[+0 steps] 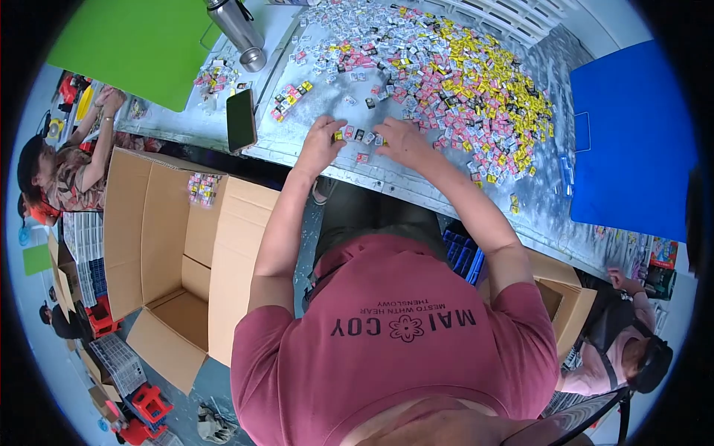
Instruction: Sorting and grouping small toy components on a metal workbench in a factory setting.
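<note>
My left hand [321,146] is at the table's near edge, thumb and forefinger closed at a small yellow piece [338,136]. Across from it, my right hand [407,143] pinches another small yellow piece [379,139]. Between them a short row holds a pink-and-white piece [349,132] and a dark piece [360,135]. One loose pink piece [362,157] lies just below this row. Beyond my hands spreads a large heap of small printed pieces [461,89] in yellow, pink, white and black. A block of such pieces [290,100] sits left of the heap.
A phone [240,120] and a steel flask [236,30] are on the left. An open cardboard box [160,223] stands below, with a packed block [202,189] on its flap. Green [134,44] and blue [632,141] panels flank the table. Co-workers sit at both sides.
</note>
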Demonstrator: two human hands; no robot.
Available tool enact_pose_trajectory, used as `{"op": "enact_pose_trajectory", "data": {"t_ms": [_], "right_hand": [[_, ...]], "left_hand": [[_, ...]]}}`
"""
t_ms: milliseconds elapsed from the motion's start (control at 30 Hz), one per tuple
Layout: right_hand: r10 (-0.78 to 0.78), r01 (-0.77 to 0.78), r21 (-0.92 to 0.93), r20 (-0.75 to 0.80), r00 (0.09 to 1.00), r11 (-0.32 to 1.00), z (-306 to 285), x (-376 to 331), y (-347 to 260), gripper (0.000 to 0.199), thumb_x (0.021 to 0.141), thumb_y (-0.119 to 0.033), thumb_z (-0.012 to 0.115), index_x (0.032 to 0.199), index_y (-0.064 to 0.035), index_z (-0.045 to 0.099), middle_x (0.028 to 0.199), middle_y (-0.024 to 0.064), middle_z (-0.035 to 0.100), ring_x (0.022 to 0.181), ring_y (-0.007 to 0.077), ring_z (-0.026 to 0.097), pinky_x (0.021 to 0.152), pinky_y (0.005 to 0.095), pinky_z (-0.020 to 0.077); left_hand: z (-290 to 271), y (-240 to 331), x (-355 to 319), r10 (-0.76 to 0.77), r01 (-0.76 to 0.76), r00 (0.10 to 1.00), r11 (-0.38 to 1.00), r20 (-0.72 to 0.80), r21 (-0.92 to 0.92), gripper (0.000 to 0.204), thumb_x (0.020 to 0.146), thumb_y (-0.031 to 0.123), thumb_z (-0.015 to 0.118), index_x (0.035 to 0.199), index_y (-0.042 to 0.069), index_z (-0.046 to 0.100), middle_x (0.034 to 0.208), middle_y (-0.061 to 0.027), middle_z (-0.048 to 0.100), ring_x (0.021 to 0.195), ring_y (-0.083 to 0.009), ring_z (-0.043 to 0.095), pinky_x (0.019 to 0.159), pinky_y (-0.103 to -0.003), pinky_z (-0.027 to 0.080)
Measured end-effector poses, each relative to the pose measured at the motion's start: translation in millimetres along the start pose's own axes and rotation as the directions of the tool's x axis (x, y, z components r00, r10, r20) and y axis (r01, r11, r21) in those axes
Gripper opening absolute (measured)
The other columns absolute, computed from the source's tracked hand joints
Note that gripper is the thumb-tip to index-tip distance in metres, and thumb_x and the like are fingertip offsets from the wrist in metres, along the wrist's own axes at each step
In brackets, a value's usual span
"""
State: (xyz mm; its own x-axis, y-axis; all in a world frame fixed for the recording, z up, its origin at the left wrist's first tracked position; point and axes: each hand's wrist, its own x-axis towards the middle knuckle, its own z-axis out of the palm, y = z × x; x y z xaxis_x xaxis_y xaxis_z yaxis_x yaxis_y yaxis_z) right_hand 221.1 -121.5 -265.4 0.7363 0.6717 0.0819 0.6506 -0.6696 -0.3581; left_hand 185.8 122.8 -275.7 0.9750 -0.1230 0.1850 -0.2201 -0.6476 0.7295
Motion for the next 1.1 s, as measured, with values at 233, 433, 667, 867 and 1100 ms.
{"op": "enact_pose_trajectory", "data": {"t_ms": [233,433,667,867,1100], "right_hand": [[-0.079,0.085,0.079,-0.081,0.994,0.993,6,-4,2,0.052,0.077,-0.021,0.080,0.123,-0.0053,0.063,0.108,0.0121,0.061,0.101,0.0341,0.063,0.088,0.0449,0.0499],[-0.068,0.099,0.108,-0.265,0.962,0.989,-4,-15,-19,0.045,0.077,-0.020,0.080,0.118,-0.0073,0.065,0.106,0.0098,0.063,0.098,0.0314,0.063,0.084,0.0432,0.0494],[-0.263,0.294,0.047,-0.330,0.906,0.955,36,-18,-43,0.022,0.079,-0.021,0.074,0.097,-0.0101,0.065,0.096,0.0077,0.060,0.089,0.0279,0.064,0.077,0.0422,0.0477],[-0.058,0.124,0.164,-0.361,0.931,0.979,20,-21,-43,0.016,0.083,-0.011,0.072,0.098,-0.0083,0.069,0.093,0.0090,0.062,0.081,0.0286,0.065,0.071,0.0416,0.0505],[0.253,-0.082,0.475,-0.309,0.917,0.876,7,-9,-16,0.019,0.085,-0.008,0.070,0.104,-0.0066,0.071,0.091,0.0140,0.060,0.076,0.0321,0.065,0.071,0.0428,0.0533]], "left_hand": [[5,-3,7,0.050,-0.051,0.994,0.999,0.097,0.008,0.038,0.076,0.000,0.080,0.113,0.003,0.073,0.100,-0.0109,0.061,0.088,-0.0283,0.064,0.079,-0.037,0.054],[3,2,3,-0.009,0.013,0.994,0.999,0.110,-0.040,0.040,0.076,0.002,0.081,0.115,0.003,0.072,0.101,-0.0111,0.061,0.087,-0.0258,0.065,0.079,-0.036,0.055],[5,-6,5,0.022,-0.017,0.995,0.999,0.100,-0.049,0.045,0.077,0.003,0.081,0.120,0.004,0.071,0.103,-0.0109,0.061,0.085,-0.0247,0.064,0.078,-0.034,0.054],[4,5,4,-0.037,0.046,0.992,0.996,0.123,-0.078,0.047,0.076,0.003,0.082,0.122,0.008,0.072,0.104,-0.0102,0.060,0.089,-0.0254,0.065,0.081,-0.034,0.055],[15,-6,4,0.094,-0.095,0.994,0.995,0.059,0.009,0.040,0.076,0.006,0.084,0.115,0.011,0.075,0.105,-0.0111,0.060,0.092,-0.0273,0.064,0.081,-0.035,0.056]]}}
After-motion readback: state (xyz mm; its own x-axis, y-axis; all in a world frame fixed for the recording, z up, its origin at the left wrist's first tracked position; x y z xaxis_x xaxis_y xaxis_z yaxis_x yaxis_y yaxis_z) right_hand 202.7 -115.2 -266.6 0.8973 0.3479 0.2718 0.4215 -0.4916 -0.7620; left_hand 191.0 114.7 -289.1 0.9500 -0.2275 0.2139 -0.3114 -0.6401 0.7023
